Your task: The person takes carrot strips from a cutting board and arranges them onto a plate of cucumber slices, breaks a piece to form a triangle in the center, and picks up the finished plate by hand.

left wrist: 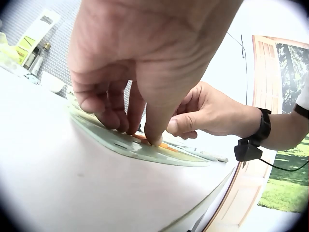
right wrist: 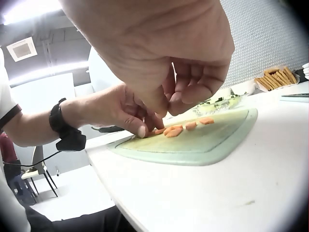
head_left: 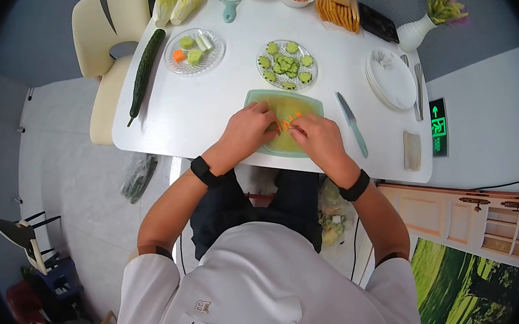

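A white table (head_left: pixel 192 115) is standing on pale floor (head_left: pixel 67 180), a cream chair (head_left: pixel 103 58) sitting beside it.

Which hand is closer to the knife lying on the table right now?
Right. The right hand is on the cutting board, just beside the knife without touching it. The left hand is on the board's far side, over the carrot pieces.

Smooth matt white table (head_left: pixel 205 114), translucent pale-green plastic cutting board (right wrist: pixel 217 142), clear glass plates (head_left: pixel 215 57)
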### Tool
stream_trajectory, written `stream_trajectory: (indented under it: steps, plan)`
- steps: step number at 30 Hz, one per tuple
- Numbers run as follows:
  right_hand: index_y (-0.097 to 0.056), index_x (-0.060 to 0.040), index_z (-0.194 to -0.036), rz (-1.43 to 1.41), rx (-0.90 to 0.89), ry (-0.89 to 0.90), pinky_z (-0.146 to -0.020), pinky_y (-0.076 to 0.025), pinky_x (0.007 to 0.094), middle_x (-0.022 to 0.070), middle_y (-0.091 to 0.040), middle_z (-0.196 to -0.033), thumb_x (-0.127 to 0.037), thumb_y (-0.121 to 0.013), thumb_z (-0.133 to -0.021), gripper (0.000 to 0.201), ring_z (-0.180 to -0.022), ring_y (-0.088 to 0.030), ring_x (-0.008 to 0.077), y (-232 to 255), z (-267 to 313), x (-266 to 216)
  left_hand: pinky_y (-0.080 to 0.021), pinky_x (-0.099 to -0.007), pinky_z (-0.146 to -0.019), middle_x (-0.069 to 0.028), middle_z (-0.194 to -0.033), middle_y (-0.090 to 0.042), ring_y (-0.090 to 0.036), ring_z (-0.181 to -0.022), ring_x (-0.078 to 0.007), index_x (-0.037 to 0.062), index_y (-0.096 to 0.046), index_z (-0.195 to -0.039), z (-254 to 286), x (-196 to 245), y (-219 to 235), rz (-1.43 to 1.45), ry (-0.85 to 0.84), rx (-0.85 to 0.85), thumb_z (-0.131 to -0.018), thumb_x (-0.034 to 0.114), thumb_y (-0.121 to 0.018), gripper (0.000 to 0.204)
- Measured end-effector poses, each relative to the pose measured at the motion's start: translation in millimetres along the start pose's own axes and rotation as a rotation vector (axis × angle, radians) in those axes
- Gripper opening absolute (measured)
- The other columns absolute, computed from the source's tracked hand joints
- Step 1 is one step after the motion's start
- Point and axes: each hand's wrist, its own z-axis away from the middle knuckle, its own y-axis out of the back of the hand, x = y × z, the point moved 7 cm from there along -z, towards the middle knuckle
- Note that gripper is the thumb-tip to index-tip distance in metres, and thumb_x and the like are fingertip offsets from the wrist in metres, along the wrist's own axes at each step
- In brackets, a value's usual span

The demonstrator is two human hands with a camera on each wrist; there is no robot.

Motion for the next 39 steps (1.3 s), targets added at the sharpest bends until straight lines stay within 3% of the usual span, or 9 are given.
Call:
stream_trajectory:
  steps: [4, 8, 19, 23, 26, 28, 31, 34, 39]
  plan:
    - [-0.07, -0.0084, -0.082, 0.015, 0.089, 0.073, -0.067, -0.055, 0.0432, 0.0085, -0.064, -0.084, -0.013, -0.073, -0.082, 0.006, -0.08, -0.066, 0.0308, 5, -7, -5, -0.053, -0.0423, -0.078, -0.01, -0.091, -0.06, -0.062, -0.091, -0.0307, 0.0078, -0.072, -0.09, -1, -1, -1, -0.018, -0.003, -0.006, -0.078, 0.016, -0.075, 0.014]
    - [-0.069, -0.0078, -0.08, 0.087, 0.046, 0.102, -0.069, -0.056, 0.0431, 0.0085, -0.062, -0.086, -0.012, -0.072, -0.081, 0.005, -0.083, -0.066, 0.0299, -7, -12, -5, -0.053, -0.042, -0.078, -0.0097, -0.09, -0.06, -0.063, -0.09, -0.0302, 0.0093, -0.072, -0.089, -1, -6, 1, -0.02, 0.01, -0.013, -0.078, 0.016, -0.075, 0.013]
    - [-0.067, -0.0061, -0.08, 0.179, -0.015, 0.028, -0.067, -0.056, 0.0441, 0.0104, -0.063, -0.086, -0.011, -0.072, -0.078, 0.007, -0.079, -0.067, 0.0316, -16, -21, -1, -0.056, -0.0429, -0.077, -0.0092, -0.09, -0.063, -0.066, -0.091, -0.0302, 0.0059, -0.069, -0.089, -2, -6, 6, -0.035, 0.012, -0.008, -0.075, 0.022, -0.08, 0.024]
    - [-0.066, -0.0071, -0.081, 0.14, 0.032, 0.007, -0.065, -0.056, 0.0434, 0.0095, -0.064, -0.085, -0.01, -0.072, -0.077, 0.007, -0.075, -0.067, 0.031, 3, -25, -5, -0.056, -0.0423, -0.076, -0.0086, -0.09, -0.063, -0.066, -0.09, -0.0295, 0.0061, -0.069, -0.088, -4, -2, 15, -0.04, 0.008, 0.036, -0.076, 0.023, -0.08, 0.023]
    - [-0.065, -0.0068, -0.081, -0.028, 0.073, -0.039, -0.064, -0.056, 0.04, 0.0089, -0.067, -0.082, -0.008, -0.071, -0.077, 0.007, -0.073, -0.069, 0.0294, 18, -28, 6, -0.054, -0.0417, -0.074, -0.0086, -0.088, -0.061, -0.064, -0.087, -0.0296, 0.007, -0.071, -0.088, 0, 0, 23, -0.023, 0.017, 0.092, -0.078, 0.022, -0.08, 0.021]
    - [-0.068, -0.0041, -0.086, -0.14, 0.045, -0.138, -0.064, -0.055, 0.031, 0.0077, -0.072, -0.081, -0.005, -0.073, -0.08, 0.008, -0.075, -0.072, 0.0175, 21, -28, 22, -0.054, -0.0417, -0.072, -0.0085, -0.087, -0.062, -0.063, -0.085, -0.0293, 0.0068, -0.07, -0.088, 4, 0, 26, -0.021, 0.045, 0.114, -0.078, 0.023, -0.079, 0.02]
    - [-0.071, -0.0026, -0.092, -0.316, -0.003, -0.22, -0.066, -0.054, 0.0274, 0.0061, -0.074, -0.079, -0.007, -0.075, -0.083, 0.011, -0.076, -0.071, 0.0123, 27, -31, 38, -0.054, -0.0414, -0.071, -0.008, -0.087, -0.063, -0.063, -0.084, -0.029, 0.0072, -0.071, -0.088, 14, -4, 25, -0.012, 0.08, 0.156, -0.079, 0.021, -0.079, 0.019]
    - [-0.071, -0.001, -0.094, -0.311, -0.004, -0.226, -0.067, -0.057, 0.0295, 0.0098, -0.075, -0.083, -0.006, -0.073, -0.086, 0.01, -0.074, -0.073, 0.0165, 36, -40, 55, -0.054, -0.0407, -0.07, -0.0078, -0.086, -0.063, -0.062, -0.083, -0.0286, 0.0073, -0.072, -0.089, 28, -9, 26, 0.015, 0.073, 0.244, -0.079, 0.019, -0.079, 0.017]
    - [-0.072, 0.0003, -0.095, -0.306, 0.02, -0.309, -0.07, -0.057, 0.027, 0.0073, -0.075, -0.082, -0.003, -0.073, -0.087, 0.008, -0.073, -0.07, 0.0129, 47, -58, 80, -0.052, -0.0396, -0.069, -0.007, -0.085, -0.062, -0.061, -0.081, -0.0275, 0.0065, -0.071, -0.089, 44, -15, 32, 0.043, 0.073, 0.347, -0.08, 0.013, -0.078, 0.013]
